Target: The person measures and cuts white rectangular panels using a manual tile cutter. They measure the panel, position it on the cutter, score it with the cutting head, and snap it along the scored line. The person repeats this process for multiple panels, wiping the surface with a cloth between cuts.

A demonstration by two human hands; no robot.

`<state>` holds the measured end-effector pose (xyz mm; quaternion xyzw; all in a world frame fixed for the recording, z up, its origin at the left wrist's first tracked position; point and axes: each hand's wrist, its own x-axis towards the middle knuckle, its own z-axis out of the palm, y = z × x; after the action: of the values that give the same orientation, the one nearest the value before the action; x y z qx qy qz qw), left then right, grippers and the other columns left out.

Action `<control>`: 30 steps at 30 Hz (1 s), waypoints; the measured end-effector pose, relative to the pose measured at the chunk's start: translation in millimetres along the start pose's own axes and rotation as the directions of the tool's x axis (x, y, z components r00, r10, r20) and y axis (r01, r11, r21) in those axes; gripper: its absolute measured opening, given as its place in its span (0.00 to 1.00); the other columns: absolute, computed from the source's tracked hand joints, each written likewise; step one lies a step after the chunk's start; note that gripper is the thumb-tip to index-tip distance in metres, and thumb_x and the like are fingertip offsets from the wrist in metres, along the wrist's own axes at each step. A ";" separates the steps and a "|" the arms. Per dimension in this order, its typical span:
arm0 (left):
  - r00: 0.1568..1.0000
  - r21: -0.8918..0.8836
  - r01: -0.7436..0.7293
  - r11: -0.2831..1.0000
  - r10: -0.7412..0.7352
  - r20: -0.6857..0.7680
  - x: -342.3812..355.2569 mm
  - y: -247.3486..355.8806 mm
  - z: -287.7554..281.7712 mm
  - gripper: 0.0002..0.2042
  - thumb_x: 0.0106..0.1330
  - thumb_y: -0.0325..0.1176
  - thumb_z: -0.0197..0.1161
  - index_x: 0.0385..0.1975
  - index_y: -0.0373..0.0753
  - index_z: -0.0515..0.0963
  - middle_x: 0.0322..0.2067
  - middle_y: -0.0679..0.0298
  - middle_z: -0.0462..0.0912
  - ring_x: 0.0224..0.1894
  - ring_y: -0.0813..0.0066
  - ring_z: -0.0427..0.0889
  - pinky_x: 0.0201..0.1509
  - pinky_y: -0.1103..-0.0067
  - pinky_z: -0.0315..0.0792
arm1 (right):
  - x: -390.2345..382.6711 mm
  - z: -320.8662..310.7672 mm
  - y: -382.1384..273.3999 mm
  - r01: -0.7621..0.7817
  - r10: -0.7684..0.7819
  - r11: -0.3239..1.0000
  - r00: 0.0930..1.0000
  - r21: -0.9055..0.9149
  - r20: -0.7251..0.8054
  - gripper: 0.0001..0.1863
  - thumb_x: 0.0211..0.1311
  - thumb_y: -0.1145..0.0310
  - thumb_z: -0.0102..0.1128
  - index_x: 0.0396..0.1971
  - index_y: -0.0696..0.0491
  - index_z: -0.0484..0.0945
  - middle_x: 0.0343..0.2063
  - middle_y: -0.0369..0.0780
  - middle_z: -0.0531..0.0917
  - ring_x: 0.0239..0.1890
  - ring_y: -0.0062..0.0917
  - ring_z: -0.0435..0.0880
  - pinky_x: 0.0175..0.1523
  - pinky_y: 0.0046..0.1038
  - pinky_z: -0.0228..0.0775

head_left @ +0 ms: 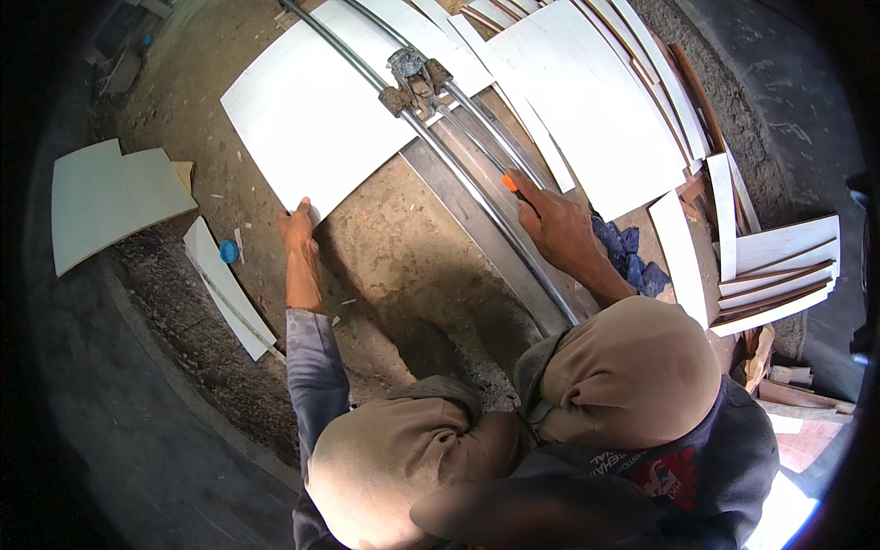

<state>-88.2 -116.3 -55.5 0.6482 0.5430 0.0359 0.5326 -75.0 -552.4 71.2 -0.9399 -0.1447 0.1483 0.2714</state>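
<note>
White tile (316, 110) lying under the rails of a manual tile cutter (449, 188), one grip on each.
Left grip (299, 236) pinches the tile's near corner, probably to keep it steady, since that side sticks out well past the cutter's base; some fingers are hidden though. Right grip (557, 225) is wrapped around the orange-tipped handle (510, 183), which runs up to the sliding carriage (417, 82), so presumably that's the leverage. More white tiles (587, 101) lie off right, likely parked there to stay handy.

The railed cutter (417, 84), white offcuts (678, 258) and rough, littered floor (385, 215) suggest a building site.
</note>
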 end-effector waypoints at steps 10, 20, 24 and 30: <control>1.000 -0.015 -0.010 1.000 0.010 0.004 -5.5 0.0 -1.2 0.37 0.73 0.40 0.66 0.75 0.27 0.57 0.73 0.39 0.62 0.76 0.43 0.62 0.78 0.51 0.56 | 0.2 -1.5 -1.8 0.013 -0.013 1.000 1.000 0.013 -0.010 0.29 0.75 0.61 0.51 0.75 0.41 0.66 0.48 0.53 0.86 0.47 0.47 0.86 0.54 0.48 0.76; 1.000 -0.048 -0.018 0.999 0.018 0.012 12.7 -5.1 0.4 0.36 0.71 0.39 0.68 0.72 0.25 0.61 0.71 0.40 0.67 0.73 0.45 0.66 0.76 0.54 0.58 | -0.2 -1.2 -2.5 0.022 -0.021 0.999 0.999 0.029 -0.031 0.30 0.74 0.62 0.52 0.74 0.42 0.66 0.43 0.54 0.86 0.43 0.46 0.86 0.51 0.47 0.77; 1.000 -0.023 -0.012 1.000 0.013 0.016 4.1 0.6 1.0 0.37 0.72 0.37 0.68 0.73 0.25 0.57 0.71 0.39 0.66 0.72 0.47 0.68 0.76 0.56 0.59 | 5.3 2.3 -1.4 0.040 -0.038 0.999 0.998 0.027 -0.045 0.29 0.75 0.61 0.51 0.75 0.41 0.66 0.38 0.53 0.86 0.39 0.45 0.86 0.49 0.46 0.77; 1.000 -0.004 0.000 1.000 0.000 0.001 -3.3 5.9 0.3 0.37 0.73 0.36 0.66 0.74 0.26 0.56 0.72 0.40 0.64 0.73 0.46 0.67 0.78 0.55 0.58 | 17.8 1.7 -1.9 0.089 -0.087 0.996 0.993 0.014 -0.076 0.30 0.75 0.61 0.51 0.75 0.41 0.65 0.33 0.52 0.85 0.34 0.45 0.85 0.44 0.45 0.76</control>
<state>-85.4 -118.1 -49.6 0.6469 0.5427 0.0365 0.5344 -59.6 -543.8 67.3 -0.9351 -0.1744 0.1019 0.2911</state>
